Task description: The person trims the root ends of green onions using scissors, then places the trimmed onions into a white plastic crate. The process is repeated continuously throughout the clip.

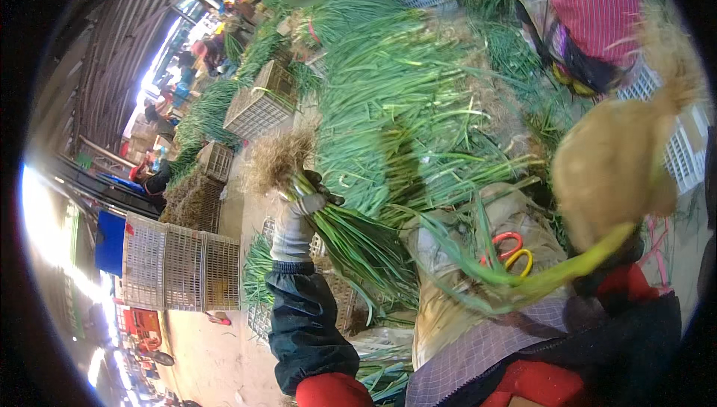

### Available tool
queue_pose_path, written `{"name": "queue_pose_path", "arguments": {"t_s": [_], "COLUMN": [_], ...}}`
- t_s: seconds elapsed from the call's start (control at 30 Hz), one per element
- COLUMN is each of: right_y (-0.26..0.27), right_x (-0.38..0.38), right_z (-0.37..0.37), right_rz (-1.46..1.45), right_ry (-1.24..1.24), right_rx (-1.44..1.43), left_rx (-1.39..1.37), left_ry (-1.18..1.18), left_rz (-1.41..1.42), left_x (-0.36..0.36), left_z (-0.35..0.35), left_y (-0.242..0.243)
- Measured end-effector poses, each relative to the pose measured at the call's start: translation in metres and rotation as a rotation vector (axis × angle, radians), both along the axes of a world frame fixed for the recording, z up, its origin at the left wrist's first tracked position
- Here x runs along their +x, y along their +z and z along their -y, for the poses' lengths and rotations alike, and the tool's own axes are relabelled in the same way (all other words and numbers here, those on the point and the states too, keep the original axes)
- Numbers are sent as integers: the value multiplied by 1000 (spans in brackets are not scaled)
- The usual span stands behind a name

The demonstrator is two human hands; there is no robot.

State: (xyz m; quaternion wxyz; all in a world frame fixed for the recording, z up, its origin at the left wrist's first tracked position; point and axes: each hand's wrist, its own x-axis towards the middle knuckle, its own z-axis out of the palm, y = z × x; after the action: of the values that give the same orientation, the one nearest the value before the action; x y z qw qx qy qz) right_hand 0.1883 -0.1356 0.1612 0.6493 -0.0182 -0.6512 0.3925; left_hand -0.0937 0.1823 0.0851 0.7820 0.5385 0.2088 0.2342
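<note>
My left hand [308,200], in a dirty grey glove, grips a bunch of green onions [364,244] just below their roots. The bushy dry roots [280,155] stick out above the fist, and the leaves trail toward my lap. On the right, my right hand [610,166], in a tan glove, is blurred. It is closed around a green onion [594,261], whose roots show above the hand and whose leaves bend across my lap. Scissors with red and yellow handles [518,256] lie on my soiled trousers, their blades hidden by leaves.
A large heap of green onions [386,93] spreads before me. Stacked plastic crates [179,261] stand at left, with another crate [263,102] beyond. A person in a striped pink top [594,9] bends at upper right, near white crates [686,149]. Other people work farther back.
</note>
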Motion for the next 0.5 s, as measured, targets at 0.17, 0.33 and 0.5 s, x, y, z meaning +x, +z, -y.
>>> {"name": "queue_pose_path", "arguments": {"t_s": [0.17,0.33,0.5], "right_y": [-25,-42,-55], "right_x": [-74,-87,-81], "right_z": [-60,-86,-93], "right_rz": [573,520,827], "right_ry": [-752,-768,-972], "right_rx": [-425,-749,-610], "left_rx": [295,-121,95], "left_ry": [-41,-300,-223], "left_rz": [-245,-24,-56], "left_x": [48,64,58], "left_z": [54,80,83], "left_y": [59,39,10]}}
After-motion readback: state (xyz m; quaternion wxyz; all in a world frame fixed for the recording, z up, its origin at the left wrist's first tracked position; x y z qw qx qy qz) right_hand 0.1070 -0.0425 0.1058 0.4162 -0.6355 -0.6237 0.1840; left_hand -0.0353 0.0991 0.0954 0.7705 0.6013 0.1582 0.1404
